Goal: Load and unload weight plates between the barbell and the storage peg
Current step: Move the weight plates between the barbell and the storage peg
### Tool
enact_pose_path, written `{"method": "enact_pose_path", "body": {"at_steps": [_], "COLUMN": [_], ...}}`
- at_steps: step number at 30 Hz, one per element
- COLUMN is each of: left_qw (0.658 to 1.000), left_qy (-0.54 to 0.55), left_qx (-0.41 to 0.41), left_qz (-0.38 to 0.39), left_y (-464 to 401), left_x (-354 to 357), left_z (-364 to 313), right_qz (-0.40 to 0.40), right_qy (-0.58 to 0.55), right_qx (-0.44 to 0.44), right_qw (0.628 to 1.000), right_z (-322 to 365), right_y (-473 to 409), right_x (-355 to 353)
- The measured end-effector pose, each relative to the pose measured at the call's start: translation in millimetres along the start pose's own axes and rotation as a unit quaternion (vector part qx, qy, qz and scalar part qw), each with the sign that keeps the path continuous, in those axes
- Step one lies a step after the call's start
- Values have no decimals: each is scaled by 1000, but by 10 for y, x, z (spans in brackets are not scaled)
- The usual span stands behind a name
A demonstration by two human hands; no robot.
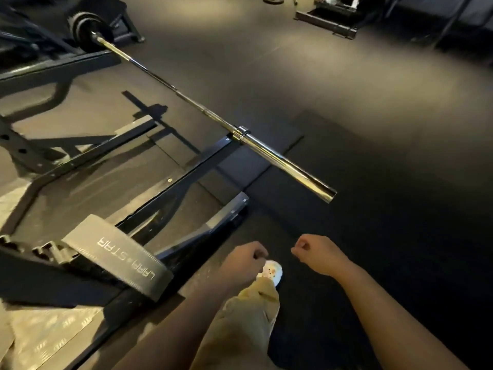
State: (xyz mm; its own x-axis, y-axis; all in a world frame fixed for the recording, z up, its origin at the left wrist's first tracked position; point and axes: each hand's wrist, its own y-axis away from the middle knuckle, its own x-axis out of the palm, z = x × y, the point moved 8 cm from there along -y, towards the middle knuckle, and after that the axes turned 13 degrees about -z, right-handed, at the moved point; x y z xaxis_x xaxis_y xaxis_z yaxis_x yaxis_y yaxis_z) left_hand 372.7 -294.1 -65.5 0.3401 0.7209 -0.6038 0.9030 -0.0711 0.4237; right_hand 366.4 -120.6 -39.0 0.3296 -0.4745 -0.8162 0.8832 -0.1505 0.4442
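Observation:
A steel barbell (186, 100) runs from upper left to lower right across the view. Its near sleeve (285, 164) is bare, with no plate on it. The far end carries black weight plates (89, 24). My left hand (244, 259) and my right hand (316, 251) hang below the near sleeve, both with fingers curled and holding nothing. Neither hand touches the bar. No storage peg is clearly visible.
A black rack frame (165, 188) with angled base bars stands on the left, with a padded black strap (120, 256) marked with white letters. My leg and white shoe (272, 271) are between my hands. Dark rubber floor spreads to the right; other equipment (328, 22) sits far back.

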Motion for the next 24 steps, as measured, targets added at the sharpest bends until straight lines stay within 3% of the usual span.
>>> {"method": "enact_pose_path", "body": {"at_steps": [5, 11, 18, 24], "left_qw": [998, 998, 992, 941], "left_qy": [23, -12, -6, 71], "left_qx": [-22, -38, -106, -297], "left_qz": [46, 51, -61, -143], "left_y": [-1047, -2131, -2790, -2885], "left_x": [310, 324, 370, 753], "left_z": [-503, -996, -1419, -1620], "right_qz": [32, 82, 221, 317], "right_qy": [56, 110, 139, 211], "right_qx": [62, 34, -76, -230], "right_qw": [996, 990, 962, 896], "right_z": [-479, -650, -591, -672], "right_y": [-916, -1873, -2936, -3807], "right_x": [-530, -1033, -1051, -1163]}}
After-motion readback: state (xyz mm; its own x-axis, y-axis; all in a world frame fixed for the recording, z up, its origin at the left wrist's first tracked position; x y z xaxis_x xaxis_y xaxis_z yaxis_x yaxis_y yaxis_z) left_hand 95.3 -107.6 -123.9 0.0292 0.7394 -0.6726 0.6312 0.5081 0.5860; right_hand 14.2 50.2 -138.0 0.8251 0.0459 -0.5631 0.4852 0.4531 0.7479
